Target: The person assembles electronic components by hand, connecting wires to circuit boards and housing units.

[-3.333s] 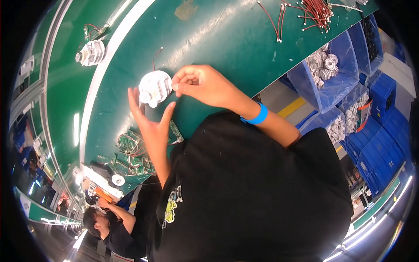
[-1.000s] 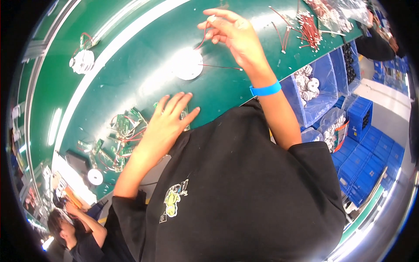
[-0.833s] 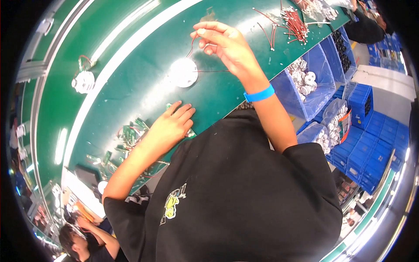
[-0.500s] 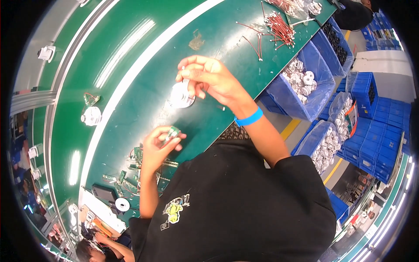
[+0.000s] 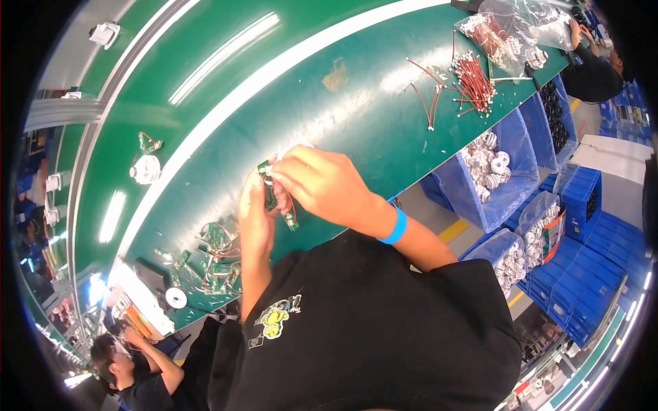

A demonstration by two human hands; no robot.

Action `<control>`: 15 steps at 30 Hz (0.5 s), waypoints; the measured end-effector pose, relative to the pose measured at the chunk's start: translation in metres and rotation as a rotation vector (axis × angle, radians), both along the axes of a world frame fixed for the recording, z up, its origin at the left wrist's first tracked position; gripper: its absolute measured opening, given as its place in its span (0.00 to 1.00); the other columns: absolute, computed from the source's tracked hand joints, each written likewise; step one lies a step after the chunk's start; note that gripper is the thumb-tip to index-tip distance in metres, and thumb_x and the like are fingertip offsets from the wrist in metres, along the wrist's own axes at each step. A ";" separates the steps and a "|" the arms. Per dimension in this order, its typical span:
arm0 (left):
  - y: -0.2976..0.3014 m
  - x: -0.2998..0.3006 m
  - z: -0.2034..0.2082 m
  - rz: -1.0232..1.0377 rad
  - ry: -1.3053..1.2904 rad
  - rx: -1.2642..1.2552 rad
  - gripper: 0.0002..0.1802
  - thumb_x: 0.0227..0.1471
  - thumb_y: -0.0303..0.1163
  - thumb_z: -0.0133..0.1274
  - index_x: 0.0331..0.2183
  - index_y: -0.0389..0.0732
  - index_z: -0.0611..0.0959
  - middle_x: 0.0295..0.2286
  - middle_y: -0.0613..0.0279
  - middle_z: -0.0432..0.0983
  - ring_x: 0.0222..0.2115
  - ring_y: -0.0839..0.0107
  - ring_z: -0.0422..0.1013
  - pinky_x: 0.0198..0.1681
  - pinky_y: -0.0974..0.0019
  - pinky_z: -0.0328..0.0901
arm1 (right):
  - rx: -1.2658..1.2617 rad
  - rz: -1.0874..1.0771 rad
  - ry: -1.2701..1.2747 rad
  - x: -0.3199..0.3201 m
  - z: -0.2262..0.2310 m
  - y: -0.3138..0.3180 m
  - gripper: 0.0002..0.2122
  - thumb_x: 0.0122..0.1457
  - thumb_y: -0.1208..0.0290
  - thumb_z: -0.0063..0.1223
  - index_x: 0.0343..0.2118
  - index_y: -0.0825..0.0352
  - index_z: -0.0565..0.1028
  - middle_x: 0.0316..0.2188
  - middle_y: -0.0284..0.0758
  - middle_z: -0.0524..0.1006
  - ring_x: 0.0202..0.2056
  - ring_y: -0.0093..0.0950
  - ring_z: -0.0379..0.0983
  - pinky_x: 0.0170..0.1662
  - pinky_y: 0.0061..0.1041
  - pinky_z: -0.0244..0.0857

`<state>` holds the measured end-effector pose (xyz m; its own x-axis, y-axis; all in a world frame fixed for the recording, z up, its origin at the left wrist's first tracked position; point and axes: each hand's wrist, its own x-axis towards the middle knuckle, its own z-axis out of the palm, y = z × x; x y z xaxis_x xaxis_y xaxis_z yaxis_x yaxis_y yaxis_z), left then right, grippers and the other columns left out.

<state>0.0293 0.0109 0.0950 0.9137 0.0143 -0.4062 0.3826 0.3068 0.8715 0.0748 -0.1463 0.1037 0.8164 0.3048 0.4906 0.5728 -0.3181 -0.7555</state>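
Observation:
My left hand [image 5: 256, 209] is closed around a green circuit board [image 5: 269, 194], held above the bench. A red wire [image 5: 293, 204] runs beside its fingers, and a second small board [image 5: 291, 220] hangs just below. My right hand [image 5: 317, 183], with a blue band at the wrist, meets the upper end of the board with its fingertips pinched together. What those fingertips grip is hidden. Behind the right knuckles shows the edge of a white part [image 5: 301, 146], mostly covered by the hand.
Several circuit boards with wires [image 5: 218, 264] lie left on the green bench [image 5: 370, 137]. Red wires [image 5: 473, 83] are heaped far right, near a clear bag [image 5: 524, 27]. A white round housing [image 5: 145, 169] sits on the belt. Blue bins [image 5: 504, 198] stand right; co-workers sit at both ends.
My right hand has come down from over the white round part to the board in my left hand. The left hand has risen slightly, and the view has shifted.

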 end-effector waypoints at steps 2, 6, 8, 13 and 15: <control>-0.001 0.002 -0.003 -0.014 -0.006 0.045 0.24 0.67 0.43 0.38 0.55 0.36 0.70 0.26 0.66 0.69 0.23 0.77 0.65 0.27 0.72 0.64 | -0.069 -0.072 -0.152 0.005 -0.006 0.002 0.10 0.43 0.74 0.62 0.30 0.68 0.77 0.28 0.33 0.74 0.25 0.30 0.72 0.27 0.24 0.66; -0.006 0.005 0.004 -0.084 -0.009 0.120 0.24 0.66 0.41 0.40 0.57 0.35 0.69 0.28 0.64 0.72 0.22 0.77 0.66 0.25 0.73 0.63 | -0.298 -0.113 -0.294 0.006 -0.009 -0.002 0.14 0.38 0.70 0.60 0.31 0.67 0.75 0.27 0.31 0.72 0.26 0.26 0.71 0.27 0.23 0.64; -0.007 0.005 0.006 -0.101 -0.031 0.126 0.24 0.66 0.40 0.40 0.58 0.37 0.68 0.26 0.63 0.72 0.20 0.77 0.66 0.22 0.74 0.62 | -0.305 -0.132 -0.314 0.008 -0.012 -0.005 0.14 0.37 0.69 0.60 0.30 0.66 0.75 0.26 0.30 0.72 0.26 0.26 0.70 0.27 0.23 0.63; -0.010 0.007 0.007 -0.081 -0.002 0.093 0.23 0.67 0.39 0.39 0.59 0.39 0.68 0.24 0.62 0.72 0.18 0.77 0.65 0.19 0.75 0.61 | -0.351 -0.085 -0.345 0.010 -0.016 -0.009 0.12 0.37 0.70 0.59 0.29 0.66 0.74 0.24 0.29 0.70 0.25 0.25 0.70 0.26 0.23 0.62; -0.010 0.007 0.006 -0.087 0.011 0.093 0.23 0.67 0.38 0.39 0.59 0.40 0.68 0.24 0.62 0.72 0.18 0.77 0.66 0.18 0.75 0.60 | -0.359 -0.077 -0.331 0.010 -0.013 -0.009 0.12 0.38 0.70 0.58 0.29 0.66 0.74 0.24 0.30 0.69 0.25 0.25 0.69 0.26 0.24 0.61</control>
<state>0.0360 0.0011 0.1007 0.9085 -0.0265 -0.4170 0.4141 0.1907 0.8900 0.0845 -0.1556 0.0907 0.6613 0.4468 0.6026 0.7279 -0.5762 -0.3716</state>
